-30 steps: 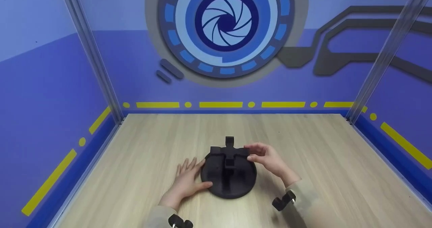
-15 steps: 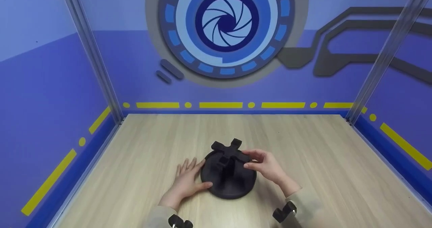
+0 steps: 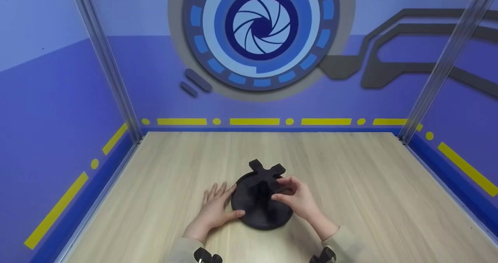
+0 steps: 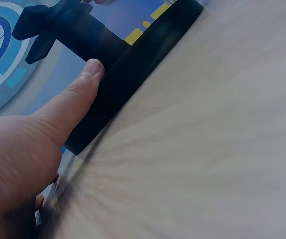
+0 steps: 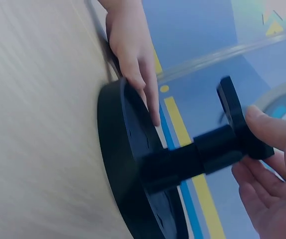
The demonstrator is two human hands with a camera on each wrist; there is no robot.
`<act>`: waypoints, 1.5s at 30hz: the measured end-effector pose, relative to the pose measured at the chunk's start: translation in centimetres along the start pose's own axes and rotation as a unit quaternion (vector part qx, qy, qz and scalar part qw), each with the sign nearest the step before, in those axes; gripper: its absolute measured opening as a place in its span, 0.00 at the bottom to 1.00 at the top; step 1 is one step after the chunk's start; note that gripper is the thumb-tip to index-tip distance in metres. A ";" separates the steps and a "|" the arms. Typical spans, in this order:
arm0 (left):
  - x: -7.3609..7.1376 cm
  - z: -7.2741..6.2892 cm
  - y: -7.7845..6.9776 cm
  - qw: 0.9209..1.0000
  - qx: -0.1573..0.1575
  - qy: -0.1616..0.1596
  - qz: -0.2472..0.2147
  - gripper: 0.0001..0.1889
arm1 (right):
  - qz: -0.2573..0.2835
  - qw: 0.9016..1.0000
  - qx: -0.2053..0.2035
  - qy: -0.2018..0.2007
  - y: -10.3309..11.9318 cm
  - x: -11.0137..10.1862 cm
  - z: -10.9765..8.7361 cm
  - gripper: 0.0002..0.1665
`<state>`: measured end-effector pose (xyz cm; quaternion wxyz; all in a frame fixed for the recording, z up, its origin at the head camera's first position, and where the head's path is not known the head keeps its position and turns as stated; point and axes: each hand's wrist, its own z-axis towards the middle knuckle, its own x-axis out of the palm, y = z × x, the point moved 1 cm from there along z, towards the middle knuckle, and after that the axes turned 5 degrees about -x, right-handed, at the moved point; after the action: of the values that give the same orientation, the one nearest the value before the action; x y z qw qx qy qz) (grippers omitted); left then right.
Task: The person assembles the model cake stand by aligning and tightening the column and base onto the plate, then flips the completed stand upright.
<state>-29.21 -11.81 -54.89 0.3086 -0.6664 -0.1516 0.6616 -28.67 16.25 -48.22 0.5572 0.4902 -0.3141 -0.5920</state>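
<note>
A black round base (image 3: 268, 222) lies flat on the wooden table, with a short black post (image 5: 173, 164) rising from it. On top of the post sits a black cross-shaped knob (image 3: 266, 173) with stubby arms. My right hand (image 3: 299, 199) pinches one arm of this knob between thumb and fingers, at its near right side. Spread against the left of the base is my left hand (image 3: 216, 208), its straight thumb (image 4: 75, 99) over the rim and its fingers along the far left edge. Part of the knob is hidden behind the right fingers.
The pale wooden table (image 3: 175, 158) is bounded by blue printed panels (image 3: 136, 80) at the back and sides. Metal posts (image 3: 113, 68) stand at the back corners. Small black devices are strapped on both wrists.
The cross-shaped knob has turned clockwise as seen from above. My right hand has moved with it, toward me and slightly left. My left hand and the base have stayed in place.
</note>
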 end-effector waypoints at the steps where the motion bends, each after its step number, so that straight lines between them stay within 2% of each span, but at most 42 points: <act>1: 0.0 0.0 0.0 1.000 -0.001 0.000 0.000 0.51 | 0.000 1.000 0.000 -0.004 0.0 0.2 -0.1 0.26; 11: 0.0 0.0 -0.1 1.000 -0.003 -0.001 0.001 0.51 | -0.011 0.999 -0.018 -0.034 0.3 1.6 -0.4 0.26; 19: 0.0 0.0 -0.2 1.000 -0.004 -0.001 -0.001 0.51 | -0.045 0.998 -0.037 -0.037 0.2 1.9 -0.4 0.27; 24: 0.0 0.0 -0.2 1.000 -0.005 -0.003 0.003 0.51 | -0.046 0.998 -0.039 -0.034 0.3 1.9 -0.5 0.26; 29: 0.0 0.0 -0.2 1.000 -0.006 -0.002 0.001 0.51 | -0.052 0.998 -0.031 -0.035 1.0 0.9 -0.3 0.24; 37: 0.1 0.0 -0.2 1.000 -0.008 0.000 0.000 0.51 | -0.071 0.994 -0.026 -0.083 2.0 -1.8 1.4 0.21; 41: 0.1 0.0 -0.1 1.000 -0.006 -0.002 0.002 0.51 | -0.076 0.995 -0.020 -0.054 1.0 -3.0 2.7 0.24; 45: 0.1 0.0 -0.1 1.000 -0.007 0.001 -0.002 0.51 | -0.045 0.998 -0.023 0.022 -0.8 -4.1 3.9 0.30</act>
<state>-29.22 -11.67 -54.96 0.3053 -0.6689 -0.1568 0.6593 -33.02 19.63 -46.70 0.5476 0.5041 -0.2655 -0.6128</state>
